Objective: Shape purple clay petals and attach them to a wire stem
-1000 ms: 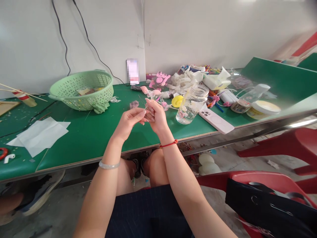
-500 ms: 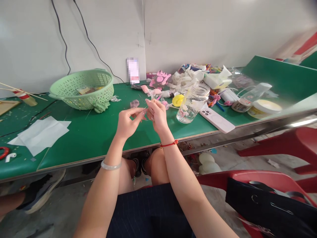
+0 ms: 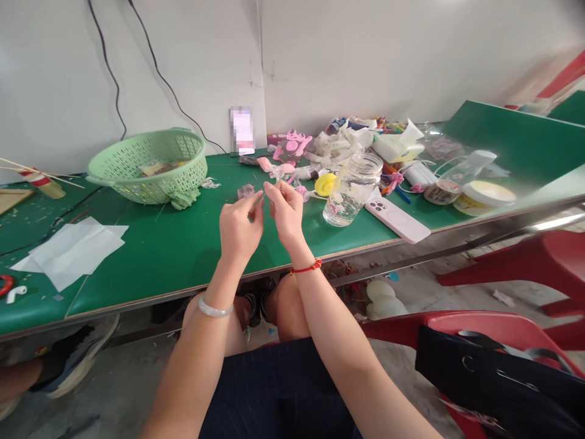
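Note:
Above the green tabletop, my left hand (image 3: 241, 227) is closed in a pinch, thumb against forefinger. Just beside it, my right hand (image 3: 286, 212) pinches too, with its fingers curled in. Thin wire-like strands (image 3: 258, 180) stick up from the right fingertips. Whatever lies between the left fingertips is too small to make out. Behind the hands on the table rests a greyish-purple crumpled lump (image 3: 245, 191). To the right of my right hand are a yellow coiled piece (image 3: 326, 184) and a clear jar with liquid (image 3: 350, 198).
A green plastic basket (image 3: 150, 177) stands at the left, with white paper sheets (image 3: 73, 250) in front. A pink phone (image 3: 397, 218) lies near the table edge. Another phone (image 3: 242, 131) leans on the wall. Red chairs (image 3: 498, 329) stand at the right.
My left hand has turned, its back now more toward me, and its fingertips have risen toward the right ones. The view has shifted slightly.

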{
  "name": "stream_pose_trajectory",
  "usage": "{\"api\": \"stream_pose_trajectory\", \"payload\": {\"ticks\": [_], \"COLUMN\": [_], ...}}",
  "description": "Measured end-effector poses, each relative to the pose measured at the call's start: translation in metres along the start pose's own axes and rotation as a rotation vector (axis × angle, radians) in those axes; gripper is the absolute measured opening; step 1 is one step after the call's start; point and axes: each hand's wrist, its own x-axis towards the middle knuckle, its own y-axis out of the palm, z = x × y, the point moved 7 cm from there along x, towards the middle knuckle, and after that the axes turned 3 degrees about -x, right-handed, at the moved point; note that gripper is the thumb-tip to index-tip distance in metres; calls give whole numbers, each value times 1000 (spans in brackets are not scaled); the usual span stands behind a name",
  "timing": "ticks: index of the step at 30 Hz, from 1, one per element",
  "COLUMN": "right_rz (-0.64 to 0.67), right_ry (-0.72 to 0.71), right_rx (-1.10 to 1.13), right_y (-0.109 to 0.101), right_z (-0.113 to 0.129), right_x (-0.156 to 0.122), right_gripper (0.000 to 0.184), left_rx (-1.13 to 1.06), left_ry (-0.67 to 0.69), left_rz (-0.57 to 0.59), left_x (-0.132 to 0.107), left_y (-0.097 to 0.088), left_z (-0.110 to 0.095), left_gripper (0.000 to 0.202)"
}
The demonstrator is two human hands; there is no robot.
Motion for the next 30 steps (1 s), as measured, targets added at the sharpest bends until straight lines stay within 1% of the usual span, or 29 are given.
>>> {"api": "stream_pose_trajectory", "payload": {"ticks": [5,7,8,9,11,13,14,16,18,20,22,25,27,30], "right_rz": [48,53,44,31,7,-3,1,23,57,86,91,80,90,118], "right_ry": [-43,-5,26,62,127,177,199,242,287,331,359,366,367,361], "right_rx": [-17,28,59,95,169,245,279,340,393,432,437,407,384,351], "right_y": [7,7,6,5,1,-2,-2,-1,1,4,4,3,4,4], "right_z": [1,-4,-8,-11,-16,-18,-18,-18,-18,-19,-20,-20,-19,-17], "right_x": [0,2,3,4,5,6,6,5,4,3,3,3,2,1], "right_gripper": [51,53,53,54,54,53,53,53,53,53,53,53,53,52], "left_rx": [200,234,215,170,8,-208,-319,-503,-621,-686,-737,-801,-820,-802], "left_ry": [3,19,25,25,-1,-76,-128,-233,-320,-386,-441,-497,-509,-469], "left_rz": [45,67,85,108,164,215,227,230,221,219,216,229,284,370], "left_x": [-1,-2,-2,-2,-1,0,1,4,6,8,8,6,5,4], "left_y": [4,5,5,6,8,9,10,10,10,11,11,11,13,13], "left_z": [-2,-1,0,1,4,9,13,19,26,31,34,35,33,29], "left_gripper": [29,31,31,30,26,24,27,40,51,55,54,51,50,46]}}
